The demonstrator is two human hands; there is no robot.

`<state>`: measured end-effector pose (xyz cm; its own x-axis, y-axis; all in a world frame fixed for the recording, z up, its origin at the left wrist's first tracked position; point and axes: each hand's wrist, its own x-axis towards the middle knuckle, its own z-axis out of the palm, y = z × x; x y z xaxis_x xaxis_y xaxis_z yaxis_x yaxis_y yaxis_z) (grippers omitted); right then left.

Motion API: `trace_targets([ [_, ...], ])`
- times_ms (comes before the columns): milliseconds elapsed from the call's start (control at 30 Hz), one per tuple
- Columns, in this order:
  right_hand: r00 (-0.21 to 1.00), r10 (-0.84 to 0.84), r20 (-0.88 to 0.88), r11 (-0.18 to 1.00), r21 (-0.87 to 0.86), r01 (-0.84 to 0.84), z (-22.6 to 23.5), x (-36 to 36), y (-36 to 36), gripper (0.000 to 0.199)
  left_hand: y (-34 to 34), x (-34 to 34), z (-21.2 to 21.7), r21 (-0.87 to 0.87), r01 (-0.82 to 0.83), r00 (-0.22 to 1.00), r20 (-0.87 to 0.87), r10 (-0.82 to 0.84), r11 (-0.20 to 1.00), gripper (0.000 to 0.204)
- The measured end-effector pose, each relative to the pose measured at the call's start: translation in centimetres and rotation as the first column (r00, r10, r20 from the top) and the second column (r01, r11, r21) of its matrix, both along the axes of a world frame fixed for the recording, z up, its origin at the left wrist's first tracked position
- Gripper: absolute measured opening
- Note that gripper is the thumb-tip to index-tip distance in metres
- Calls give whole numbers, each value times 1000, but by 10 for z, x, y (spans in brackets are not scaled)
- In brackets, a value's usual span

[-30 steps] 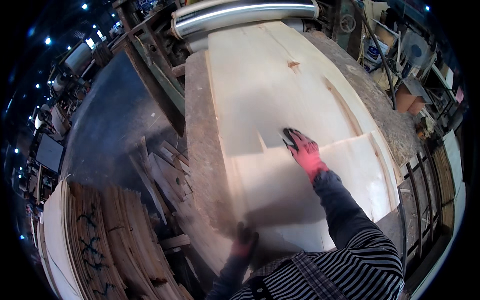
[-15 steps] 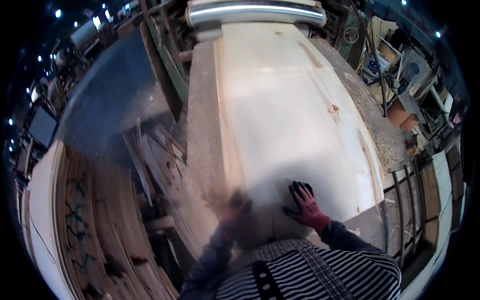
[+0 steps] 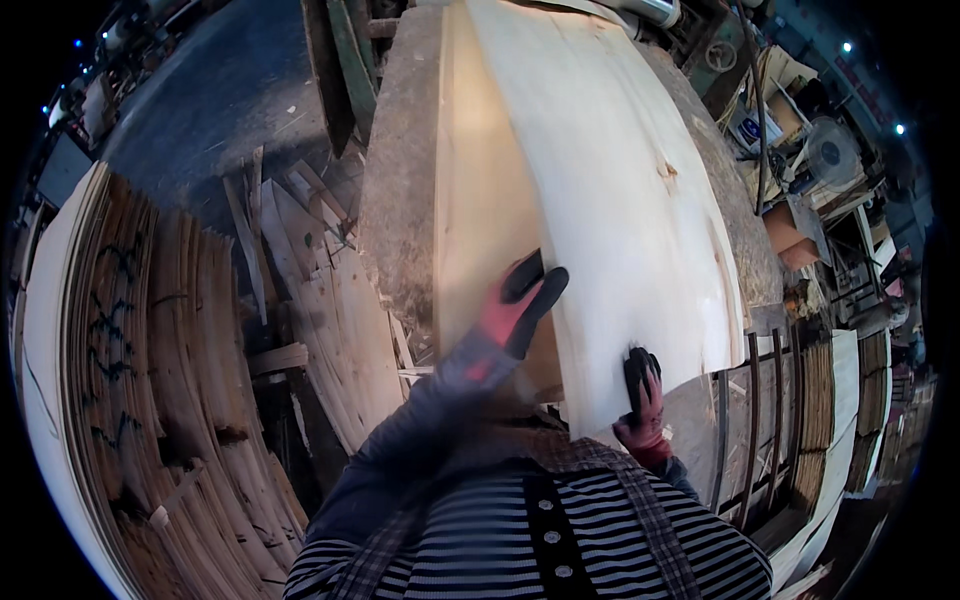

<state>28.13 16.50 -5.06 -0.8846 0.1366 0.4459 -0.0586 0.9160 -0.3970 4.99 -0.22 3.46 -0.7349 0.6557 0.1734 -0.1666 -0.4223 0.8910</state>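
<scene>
A long pale wood veneer sheet point(image 3: 620, 200) lies slantwise over another veneer sheet point(image 3: 480, 190) on the worktable. At its left edge is my left hand point(image 3: 522, 298), in a red glove with black fingers, pinching that edge with the fingertips over it. My right hand point(image 3: 646, 405), gloved the same way, rests on the sheet close to its near right part. Its fingers are stretched out and lie flat on the wood. The undersides of both hands are hidden.
Left stand stacked veneer sheets point(image 3: 190, 330), with loose wood strips point(image 3: 340, 330) beside them. A metal roller point(image 3: 650, 10) is at the far end of the worktable point(image 3: 395, 190). On the right are metal bars point(image 3: 750, 430), a cardboard box point(image 3: 792, 235) and a fan point(image 3: 835, 153).
The top sheet's left edge has swung rightward, exposing the sheet beneath. My left hand has moved forward and right onto that edge; my right hand has shifted slightly right. The view has tilted down.
</scene>
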Motion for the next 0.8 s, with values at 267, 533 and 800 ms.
trace_targets([
  [267,987,-143,76,990,3,143,61,-75,9,58,-38,3,-138,-727,-618,758,-652,-18,299,68],
  [533,991,-131,11,991,21,130,44,-197,63,53,-48,-30,-152,-582,-233,951,31,308,779,71],
  [800,988,-150,26,988,-20,151,9,-348,118,52,-57,-23,-148,-726,-329,911,-77,405,604,51],
])
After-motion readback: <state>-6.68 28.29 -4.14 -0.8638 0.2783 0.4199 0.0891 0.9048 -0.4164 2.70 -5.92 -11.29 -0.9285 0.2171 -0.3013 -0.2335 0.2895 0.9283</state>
